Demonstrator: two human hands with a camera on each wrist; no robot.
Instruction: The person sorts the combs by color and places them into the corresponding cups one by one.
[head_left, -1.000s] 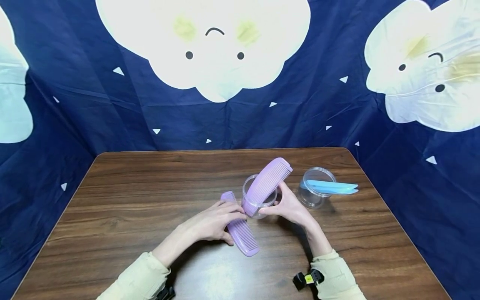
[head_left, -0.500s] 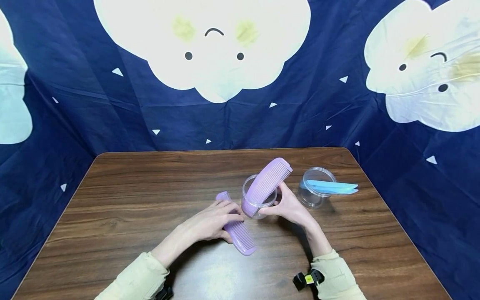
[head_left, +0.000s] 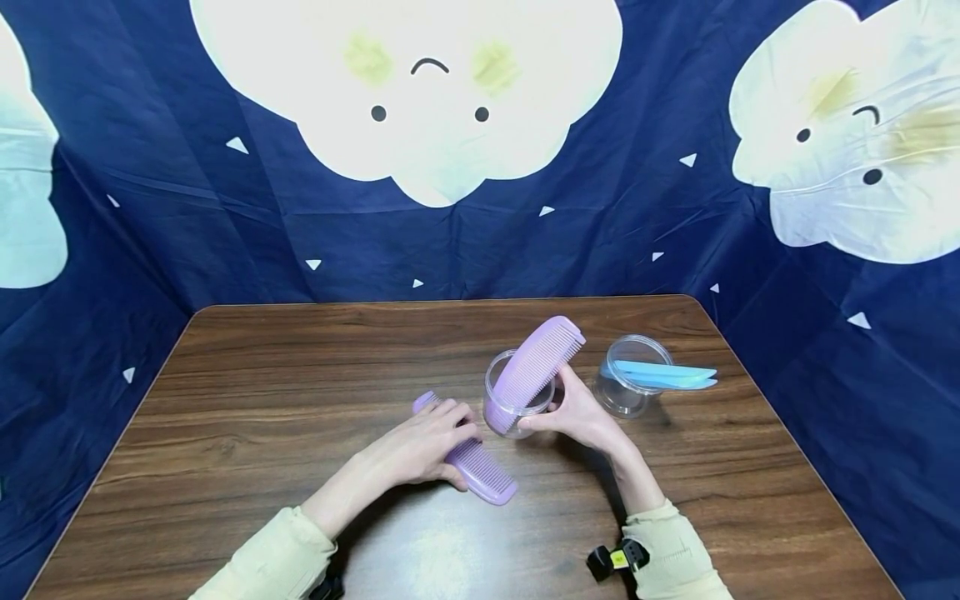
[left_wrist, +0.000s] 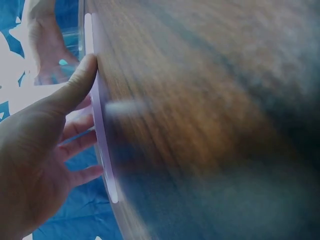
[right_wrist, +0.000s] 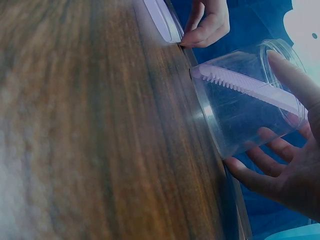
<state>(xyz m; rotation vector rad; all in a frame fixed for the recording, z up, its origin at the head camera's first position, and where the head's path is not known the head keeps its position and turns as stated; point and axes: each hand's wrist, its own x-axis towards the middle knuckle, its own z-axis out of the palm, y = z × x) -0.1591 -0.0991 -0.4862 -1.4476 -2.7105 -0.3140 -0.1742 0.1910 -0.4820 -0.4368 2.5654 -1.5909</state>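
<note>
My left hand (head_left: 431, 442) grips a purple comb (head_left: 483, 473) across its middle, thumb on one long edge and fingertips on the other. This comb lies flat on the wooden table, as its thin edge (left_wrist: 102, 135) in the left wrist view shows. To its right, my right hand (head_left: 577, 408) holds a clear plastic jar (right_wrist: 235, 120) with thumb at the rim and fingers around the side. A second purple comb (head_left: 536, 367) leans inside that jar, its upper end sticking well out above the rim toward the right.
Right of the held jar stands another clear jar (head_left: 626, 404), with light blue flat sticks (head_left: 667, 375) leaning out over its rim. The wooden table (head_left: 262, 392) runs back to a dark blue curtain (head_left: 360, 242) with white clouds.
The left hand has turned the comb on the table, so its far end has swung to the left. The right hand, the jar and the leaning comb have stayed in place.
</note>
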